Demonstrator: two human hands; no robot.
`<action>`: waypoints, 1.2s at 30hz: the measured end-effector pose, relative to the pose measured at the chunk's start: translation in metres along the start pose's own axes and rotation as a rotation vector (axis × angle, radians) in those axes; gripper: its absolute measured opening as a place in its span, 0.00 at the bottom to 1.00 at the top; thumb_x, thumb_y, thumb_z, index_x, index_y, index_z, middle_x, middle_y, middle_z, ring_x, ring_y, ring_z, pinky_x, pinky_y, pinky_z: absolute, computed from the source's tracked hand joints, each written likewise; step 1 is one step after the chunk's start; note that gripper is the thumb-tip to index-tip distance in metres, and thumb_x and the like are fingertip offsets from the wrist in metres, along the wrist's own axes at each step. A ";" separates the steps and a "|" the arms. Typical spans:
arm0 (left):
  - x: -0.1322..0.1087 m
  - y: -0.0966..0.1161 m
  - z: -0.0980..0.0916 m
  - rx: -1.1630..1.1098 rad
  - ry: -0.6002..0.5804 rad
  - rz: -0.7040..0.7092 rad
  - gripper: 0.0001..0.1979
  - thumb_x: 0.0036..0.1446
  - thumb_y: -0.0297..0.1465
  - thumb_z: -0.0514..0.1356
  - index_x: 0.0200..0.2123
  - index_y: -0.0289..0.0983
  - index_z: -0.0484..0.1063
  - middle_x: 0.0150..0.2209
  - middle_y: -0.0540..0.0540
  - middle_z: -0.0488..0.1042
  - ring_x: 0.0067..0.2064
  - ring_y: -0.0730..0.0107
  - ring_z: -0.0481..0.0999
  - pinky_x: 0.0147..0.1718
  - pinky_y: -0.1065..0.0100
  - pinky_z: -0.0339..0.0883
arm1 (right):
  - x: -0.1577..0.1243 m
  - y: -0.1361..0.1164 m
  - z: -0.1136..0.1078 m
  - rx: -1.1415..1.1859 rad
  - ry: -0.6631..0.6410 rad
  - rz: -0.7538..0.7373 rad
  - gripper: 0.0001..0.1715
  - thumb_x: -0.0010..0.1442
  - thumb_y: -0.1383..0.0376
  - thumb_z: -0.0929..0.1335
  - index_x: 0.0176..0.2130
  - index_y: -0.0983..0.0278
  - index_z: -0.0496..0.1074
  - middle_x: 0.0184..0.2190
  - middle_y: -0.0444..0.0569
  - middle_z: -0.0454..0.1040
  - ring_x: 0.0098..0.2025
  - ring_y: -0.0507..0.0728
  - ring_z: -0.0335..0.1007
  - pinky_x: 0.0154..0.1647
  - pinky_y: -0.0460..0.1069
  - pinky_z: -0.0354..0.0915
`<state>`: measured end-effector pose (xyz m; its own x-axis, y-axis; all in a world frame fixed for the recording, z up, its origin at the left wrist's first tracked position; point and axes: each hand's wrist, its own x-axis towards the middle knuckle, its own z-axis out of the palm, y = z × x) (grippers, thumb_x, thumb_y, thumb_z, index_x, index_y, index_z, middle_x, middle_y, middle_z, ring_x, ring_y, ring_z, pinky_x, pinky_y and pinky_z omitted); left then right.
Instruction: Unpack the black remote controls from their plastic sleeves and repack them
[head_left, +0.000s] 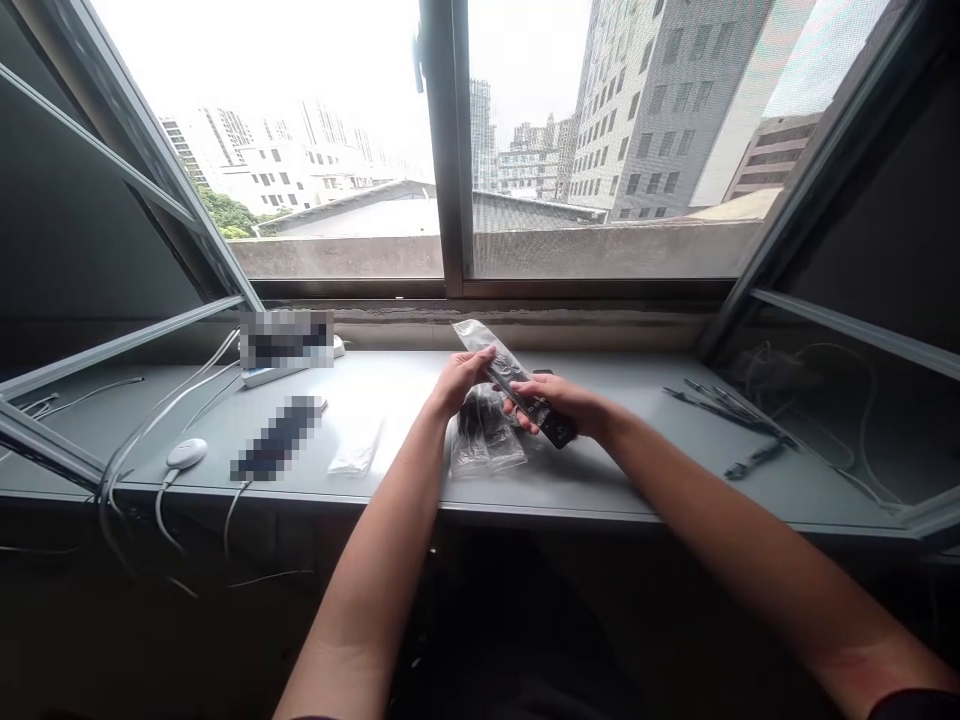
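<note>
- Left grip point(459, 382) clamped on a clear plastic bag point(478, 340)
- Right grip point(559, 400) clamped on the black device point(556, 428) inside, held over the counter's point(390, 400) middle
- Bagged black cable point(484, 440) lying just below both hands

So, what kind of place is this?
Likely an upper-floor room in a city: a window opens onto high-rise buildings, and a power strip with white cables lies on the grey counter.

The grey window shelf point(390, 400) carries a white power strip point(262, 376), white cables point(161, 440), a round white disc point(186, 453), plastic-bagged dark items point(484, 435), a flat clear bag point(356, 450), and black rods point(727, 415).
</note>
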<state>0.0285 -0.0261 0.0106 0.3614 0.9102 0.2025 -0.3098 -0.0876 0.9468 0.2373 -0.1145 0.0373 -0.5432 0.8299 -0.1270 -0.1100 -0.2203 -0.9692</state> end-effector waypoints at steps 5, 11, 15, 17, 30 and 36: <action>0.012 -0.003 -0.013 -0.162 0.340 0.090 0.18 0.56 0.41 0.77 0.35 0.31 0.81 0.34 0.41 0.83 0.35 0.66 0.82 0.40 0.65 0.79 | 0.001 0.001 -0.006 0.021 -0.030 0.011 0.16 0.68 0.57 0.77 0.48 0.65 0.77 0.40 0.54 0.85 0.20 0.50 0.71 0.14 0.44 0.65; 0.019 0.002 -0.038 -0.390 0.827 0.105 0.09 0.65 0.36 0.68 0.42 0.35 0.77 0.32 0.48 0.78 0.32 0.74 0.78 0.36 0.72 0.77 | 0.000 -0.001 -0.013 0.004 0.020 -0.088 0.19 0.69 0.56 0.76 0.51 0.67 0.78 0.39 0.54 0.84 0.19 0.49 0.69 0.15 0.44 0.66; 0.017 0.006 -0.038 -0.368 0.782 0.153 0.07 0.63 0.33 0.68 0.42 0.36 0.77 0.32 0.50 0.76 0.29 0.78 0.76 0.32 0.74 0.75 | -0.001 -0.006 -0.012 0.080 0.168 -0.289 0.15 0.68 0.55 0.76 0.44 0.65 0.79 0.51 0.58 0.84 0.28 0.52 0.77 0.16 0.43 0.67; 0.015 0.007 -0.034 -0.365 0.743 0.136 0.06 0.63 0.32 0.67 0.41 0.36 0.78 0.31 0.50 0.76 0.28 0.78 0.76 0.31 0.75 0.74 | -0.001 -0.008 -0.013 0.123 0.252 -0.312 0.13 0.68 0.56 0.76 0.43 0.63 0.79 0.61 0.58 0.80 0.40 0.57 0.83 0.18 0.42 0.68; 0.006 0.007 -0.010 -0.284 0.137 -0.083 0.13 0.68 0.31 0.60 0.45 0.28 0.82 0.46 0.33 0.86 0.44 0.58 0.86 0.46 0.64 0.78 | -0.012 -0.006 -0.016 -0.213 -0.213 0.030 0.38 0.71 0.49 0.75 0.69 0.68 0.73 0.22 0.43 0.74 0.21 0.52 0.70 0.23 0.44 0.69; 0.017 0.004 -0.024 -0.372 0.399 -0.052 0.18 0.74 0.36 0.55 0.48 0.28 0.80 0.45 0.32 0.86 0.45 0.57 0.86 0.47 0.61 0.79 | -0.019 -0.014 -0.009 -0.301 -0.387 0.122 0.47 0.69 0.47 0.76 0.73 0.72 0.68 0.22 0.46 0.77 0.23 0.54 0.74 0.26 0.46 0.72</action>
<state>0.0123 -0.0017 0.0116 0.0454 0.9987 -0.0216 -0.6168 0.0450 0.7859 0.2564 -0.1226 0.0517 -0.8124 0.5437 -0.2106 0.1875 -0.0984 -0.9773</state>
